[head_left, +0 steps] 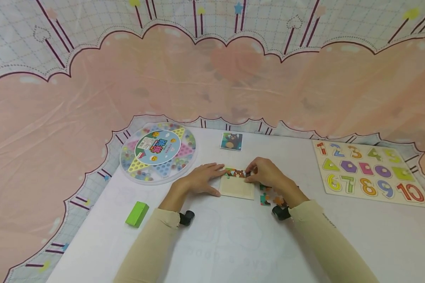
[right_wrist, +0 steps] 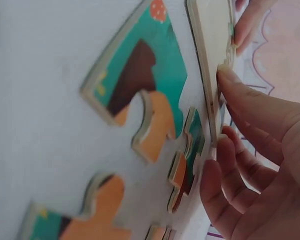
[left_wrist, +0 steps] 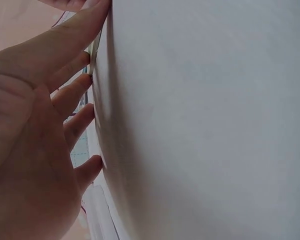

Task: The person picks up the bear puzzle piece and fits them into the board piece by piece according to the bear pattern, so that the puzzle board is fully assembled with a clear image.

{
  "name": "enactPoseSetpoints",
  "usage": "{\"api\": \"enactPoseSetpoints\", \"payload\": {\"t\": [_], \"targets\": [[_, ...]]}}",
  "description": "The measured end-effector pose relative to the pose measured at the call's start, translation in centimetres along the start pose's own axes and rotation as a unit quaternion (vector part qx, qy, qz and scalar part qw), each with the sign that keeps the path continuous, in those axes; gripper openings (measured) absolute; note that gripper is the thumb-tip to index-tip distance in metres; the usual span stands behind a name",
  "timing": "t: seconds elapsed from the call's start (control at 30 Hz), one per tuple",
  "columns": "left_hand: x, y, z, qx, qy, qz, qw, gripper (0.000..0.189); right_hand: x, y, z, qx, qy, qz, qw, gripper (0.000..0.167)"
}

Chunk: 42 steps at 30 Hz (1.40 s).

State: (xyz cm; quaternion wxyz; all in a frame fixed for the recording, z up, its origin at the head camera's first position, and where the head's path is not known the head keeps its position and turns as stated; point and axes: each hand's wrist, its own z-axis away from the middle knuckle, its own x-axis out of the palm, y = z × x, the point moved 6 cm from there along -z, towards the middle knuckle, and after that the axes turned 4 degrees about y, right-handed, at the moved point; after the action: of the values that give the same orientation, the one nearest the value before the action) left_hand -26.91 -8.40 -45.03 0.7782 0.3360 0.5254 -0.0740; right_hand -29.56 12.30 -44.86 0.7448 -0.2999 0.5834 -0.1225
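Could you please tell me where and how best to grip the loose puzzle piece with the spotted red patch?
I would come from above and pinch the puzzle piece by opposite edges, thumb on one, fingertips on the other. It lies flat on the table, so its underside seems hard to reach, but its side wall shows and bare table borders its long straight edge.

The table point(head_left: 212, 243) bears tray point(head_left: 236, 187), puzzle pieces point(head_left: 265, 200), card point(head_left: 231, 141), number board point(head_left: 358, 182), round case point(head_left: 157, 147) and block point(head_left: 137, 214).
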Motion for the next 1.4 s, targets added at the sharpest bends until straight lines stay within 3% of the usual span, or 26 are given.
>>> {"api": "enactPoseSetpoints", "payload": {"t": [0.3,0.43,0.67,0.83,1.2,1.4], "targets": [[0.0,-0.2,0.0,-0.006,0.003,0.0,1.0,0.086,-0.5,0.1,0.5,-0.055,-0.019,-0.004,0.9983,0.03],[0.2,-0.2,0.0,-0.009,0.005,0.003,0.9999,0.086,-1.8,0.6,1.2,-0.058,-0.028,-0.017,0.9978,0.037],[0.1,0.2,0.0,-0.008,0.005,0.007,0.9999,0.086,-4.7,2.1,3.4,-0.074,0.024,-0.042,0.9961,0.041],[0.1,0.1,0.1,-0.009,0.006,0.0,0.9999,0.087,-5.6,2.8,4.7,-0.069,0.034,-0.056,0.9955,0.034],[0.1,0.0,0.0,-0.009,0.011,0.002,0.9999,0.086,-4.0,4.3,5.7,-0.056,0.008,-0.061,0.9966,0.024],[0.0,0.1,0.0,-0.008,0.01,0.002,0.9999,0.086,-3.0,4.3,5.5,-0.081,-0.009,-0.049,0.9955,0.023]]}}
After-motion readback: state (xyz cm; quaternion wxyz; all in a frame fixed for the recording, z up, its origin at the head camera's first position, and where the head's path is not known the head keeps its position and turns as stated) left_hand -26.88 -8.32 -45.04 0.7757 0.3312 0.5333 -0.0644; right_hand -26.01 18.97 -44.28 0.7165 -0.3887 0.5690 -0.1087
